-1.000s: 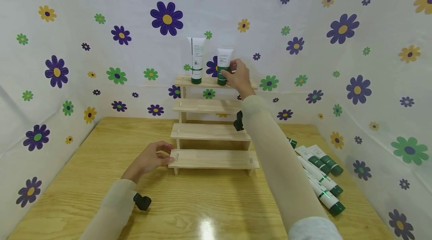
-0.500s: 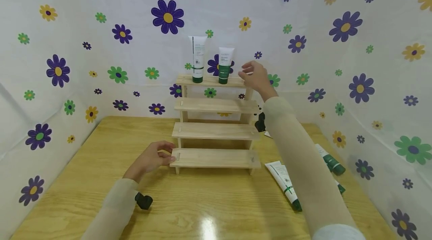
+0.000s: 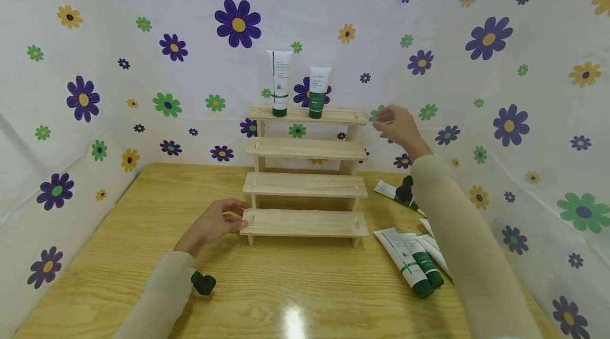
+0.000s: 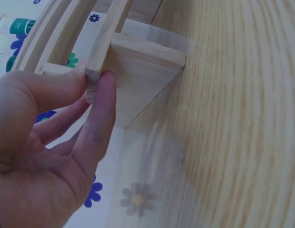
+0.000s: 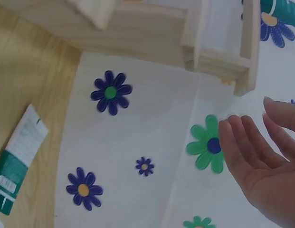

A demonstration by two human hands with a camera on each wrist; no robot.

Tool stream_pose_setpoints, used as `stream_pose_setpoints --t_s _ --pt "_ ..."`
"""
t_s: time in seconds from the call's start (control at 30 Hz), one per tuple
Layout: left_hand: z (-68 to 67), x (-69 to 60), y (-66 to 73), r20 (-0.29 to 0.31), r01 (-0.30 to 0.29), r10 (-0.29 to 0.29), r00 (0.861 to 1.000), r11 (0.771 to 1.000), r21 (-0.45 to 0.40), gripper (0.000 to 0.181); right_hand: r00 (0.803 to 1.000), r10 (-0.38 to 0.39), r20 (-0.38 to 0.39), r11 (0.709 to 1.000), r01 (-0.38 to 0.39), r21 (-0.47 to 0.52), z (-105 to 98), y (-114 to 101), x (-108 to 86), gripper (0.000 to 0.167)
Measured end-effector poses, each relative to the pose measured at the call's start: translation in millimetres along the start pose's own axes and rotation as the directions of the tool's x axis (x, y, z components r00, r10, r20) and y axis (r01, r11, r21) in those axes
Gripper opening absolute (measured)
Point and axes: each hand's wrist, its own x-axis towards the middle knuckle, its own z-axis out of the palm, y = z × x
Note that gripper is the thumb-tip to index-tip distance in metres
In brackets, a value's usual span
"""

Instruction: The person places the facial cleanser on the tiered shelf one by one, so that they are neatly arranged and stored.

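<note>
Left hand (image 3: 216, 221) pinches the stand (image 3: 303, 222), right hand (image 3: 399, 126) loosely spread, its sleeve (image 3: 469, 238) partly hiding tubes (image 3: 433, 249).

your sleeves (image 3: 157, 286) are cream; the tubes (image 3: 281, 82) are white and green, the rack (image 3: 305, 184) pale tan, the table (image 3: 267, 275) yellow-brown, the white cloth (image 3: 205, 69) flowered purple, green and yellow.

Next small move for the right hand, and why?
Probably lower the right hand toward the lying tubes and pick one up. It is empty, beside the top shelf, where two upright tubes leave bare space on the right; the left hand pinches the bottom shelf at its end.
</note>
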Motion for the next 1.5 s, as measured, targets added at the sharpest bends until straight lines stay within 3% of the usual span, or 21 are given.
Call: stream_pose_setpoints --t_s 0.27,0.73,0.87,1.13,1.23,1.5 --pt "0.1 -0.3 4.4 0.000 -0.010 0.010 1.000 1.000 0.006 0.048 0.989 0.060 0.133 0.988 -0.040 -0.149 -3.5 38.4 -16.6 0.042" --pt "1.0 -2.4 6.2 0.006 0.002 -0.002 1.000 1.000 0.000 0.047 0.935 0.117 0.334 0.954 -0.012 -0.301 9.2 113.9 -33.2 0.036" --pt "1.3 -1.9 6.8 0.003 0.001 -0.002 1.000 1.000 0.006 0.048 0.925 0.140 0.354 0.937 -0.008 -0.349 11.9 128.1 -33.9 0.038" --pt "1.9 -4.5 7.7 0.002 -0.010 0.010 1.000 1.000 0.010 0.048 0.898 0.261 0.354 0.888 -0.079 -0.454 20.7 138.9 -36.5 0.042" --pt "1.7 -4.5 7.4 0.005 -0.012 0.012 1.000 1.000 0.006 0.048 0.900 0.271 0.343 0.874 -0.080 -0.480 23.1 141.3 -37.6 0.042" --pt "1.9 -4.3 7.5 0.004 -0.010 0.010 1.000 1.000 0.010 0.048 0.926 0.235 0.295 0.863 -0.059 -0.501 30.1 146.9 -39.9 0.049"
